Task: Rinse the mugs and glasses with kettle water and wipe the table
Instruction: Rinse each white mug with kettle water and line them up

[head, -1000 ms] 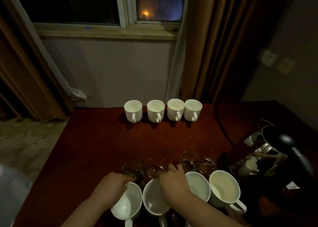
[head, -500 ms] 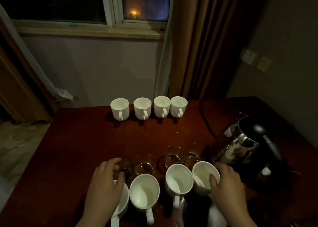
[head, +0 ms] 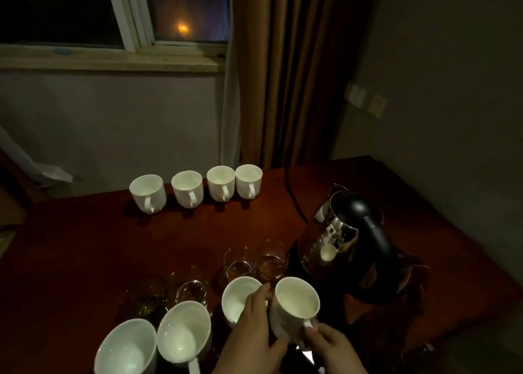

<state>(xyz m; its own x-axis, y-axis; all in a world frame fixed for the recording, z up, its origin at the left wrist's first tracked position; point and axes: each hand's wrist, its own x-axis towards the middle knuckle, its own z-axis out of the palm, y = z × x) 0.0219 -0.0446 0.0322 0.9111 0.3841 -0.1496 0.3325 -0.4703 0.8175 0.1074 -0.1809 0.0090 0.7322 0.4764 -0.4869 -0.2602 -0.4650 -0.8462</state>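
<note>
- Head view: white ceramic mug (head: 295, 305), lifted and tilted at the near right of the dark red table (head: 85, 246), right hand (head: 329, 345) curled round its handle, left hand (head: 254, 331) cupped against its left side with fingers bent round the wall.
- Second mug (head: 237, 295) just left of it, partly hidden behind the left hand, touching or almost touching the held one; cannot tell which.
- Two more mugs (head: 184, 331) at the near left edge, side by side and touching, openings turned toward the camera.
- Four clear glasses (head: 240, 260) upright between the near mugs and the table's middle: two close together by the kettle, two lower and further left, dim and hard to read.
- Back row of four mugs (head: 220, 186) near the far edge below the window (head: 181, 19), handles facing the camera.
- Black and steel kettle (head: 345, 240) at the right, just beside the glasses, a dark cord trailing from behind it toward the brown curtain (head: 283, 76).
- Changed from half a second earlier: left hand gone from the leftmost near mug and now on the rightmost; right hand shifted from that mug's rim and side to its handle; mug raised off the table and tipped.
</note>
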